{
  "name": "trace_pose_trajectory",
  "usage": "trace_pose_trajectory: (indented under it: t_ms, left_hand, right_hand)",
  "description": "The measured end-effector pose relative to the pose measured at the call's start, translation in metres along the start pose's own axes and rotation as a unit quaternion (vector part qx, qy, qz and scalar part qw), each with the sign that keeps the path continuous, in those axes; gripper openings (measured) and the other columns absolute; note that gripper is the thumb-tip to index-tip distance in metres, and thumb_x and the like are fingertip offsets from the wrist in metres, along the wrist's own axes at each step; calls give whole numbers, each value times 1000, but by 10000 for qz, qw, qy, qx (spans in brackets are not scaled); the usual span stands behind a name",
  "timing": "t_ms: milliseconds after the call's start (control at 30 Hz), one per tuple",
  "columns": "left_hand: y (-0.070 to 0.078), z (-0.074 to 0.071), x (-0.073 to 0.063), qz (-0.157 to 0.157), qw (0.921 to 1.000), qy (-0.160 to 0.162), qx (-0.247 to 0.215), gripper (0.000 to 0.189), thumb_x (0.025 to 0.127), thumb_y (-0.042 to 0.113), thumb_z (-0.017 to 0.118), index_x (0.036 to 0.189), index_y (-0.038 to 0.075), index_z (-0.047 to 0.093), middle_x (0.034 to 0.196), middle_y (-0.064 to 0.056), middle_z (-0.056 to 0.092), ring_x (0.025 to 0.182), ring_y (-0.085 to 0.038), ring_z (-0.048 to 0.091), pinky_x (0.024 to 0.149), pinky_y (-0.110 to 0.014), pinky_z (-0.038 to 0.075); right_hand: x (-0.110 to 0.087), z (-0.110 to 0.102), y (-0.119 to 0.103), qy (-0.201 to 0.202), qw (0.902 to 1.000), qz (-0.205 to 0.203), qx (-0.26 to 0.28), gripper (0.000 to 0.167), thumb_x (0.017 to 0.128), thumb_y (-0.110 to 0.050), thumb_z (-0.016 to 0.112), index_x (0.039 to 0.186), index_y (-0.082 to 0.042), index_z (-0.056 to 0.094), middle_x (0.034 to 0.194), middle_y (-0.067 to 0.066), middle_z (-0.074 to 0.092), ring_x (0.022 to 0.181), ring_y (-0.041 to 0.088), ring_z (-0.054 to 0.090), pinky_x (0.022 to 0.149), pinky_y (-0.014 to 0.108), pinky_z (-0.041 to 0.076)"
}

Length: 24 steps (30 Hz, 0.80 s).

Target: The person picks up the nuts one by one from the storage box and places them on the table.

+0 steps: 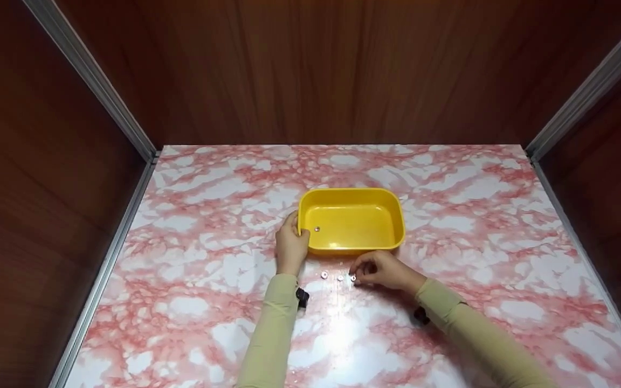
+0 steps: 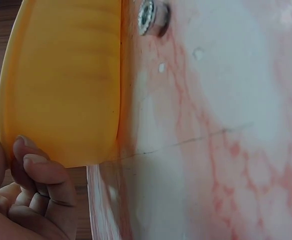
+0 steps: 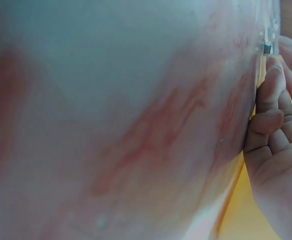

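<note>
A yellow plastic tub (image 1: 351, 250) stands on the table, and my left hand (image 1: 292, 248) grips its left wall, thumb over the rim. One small silvery piece (image 1: 317, 229) lies inside the tub near that thumb. In front of the tub, small metal pieces sit in a short row: a left one (image 1: 324, 275), a middle one (image 1: 340, 278) and a right one (image 1: 353, 278). My right hand (image 1: 386, 271) pinches the right one between thumb and fingertips, low at the tabletop. The left wrist view shows one metal piece (image 2: 154, 18) as a short hollow cylinder with a notched rim.
The table (image 1: 208, 258) has a red and white marbled top. Dark wood panels (image 1: 343, 70) wall it in at the back and both sides, with metal rails (image 1: 100, 91) at the corners. Light glares off the tabletop between the forearms.
</note>
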State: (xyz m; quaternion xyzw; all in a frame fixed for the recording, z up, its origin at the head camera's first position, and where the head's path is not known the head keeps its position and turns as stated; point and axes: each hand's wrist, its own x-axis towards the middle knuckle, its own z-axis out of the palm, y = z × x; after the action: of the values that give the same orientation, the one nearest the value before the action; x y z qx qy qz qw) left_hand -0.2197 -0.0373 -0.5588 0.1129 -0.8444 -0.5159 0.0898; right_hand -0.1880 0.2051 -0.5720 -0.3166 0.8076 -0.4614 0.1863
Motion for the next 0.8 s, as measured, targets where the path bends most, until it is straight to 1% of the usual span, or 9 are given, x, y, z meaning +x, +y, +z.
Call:
trace_pose_trajectory:
  t_ms: [67,200,333,467,600,800]
  left_hand:
    - [0,0,0,49,10000,1,-30,55,81,4,65,135,12,54,73,-2,55,53,-11,43,44,-25,31]
    - [0,0,0,101,9999,4,-92,56,81,2,65,135,11,54,77,-2,58,52,-11,43,43,-25,32]
    - [-1,0,0,81,9999,12,-61,56,81,4,65,135,12,54,69,-2,52,53,-12,42,44,-25,31]
    - [-1,-1,1,88,10000,30,14,55,81,5,65,135,12,55,66,0,48,53,-12,40,44,-26,30]
    - [-1,-1,1,114,9999,59,44,55,80,4,65,134,12,56,65,0,47,53,-12,40,45,-26,30]
    - [0,-1,0,162,9998,64,0,54,80,3,65,132,10,56,63,1,43,54,-12,39,47,-26,29]
  right_hand:
    - [0,-1,1,-35,10000,14,91,19,81,0,72,100,4,69,87,15,68,74,29,60,64,28,48]
    - [-2,-4,4,-143,9997,-5,222,21,81,-4,74,101,-1,70,91,10,69,76,20,60,66,26,49]
    - [-4,-6,4,-222,9991,-52,347,23,81,-5,74,103,-3,69,95,8,69,77,17,62,68,28,51]
    - [-6,-8,1,-231,9989,15,412,25,80,-6,75,104,-3,69,97,8,69,81,17,63,72,30,52]
    - [-9,-11,-1,-242,9983,107,516,26,80,-6,75,106,-3,69,99,9,69,83,20,63,74,31,52]
    - [-13,-15,-1,-266,9963,1,821,30,81,2,72,111,4,65,103,16,68,90,35,63,79,35,52]
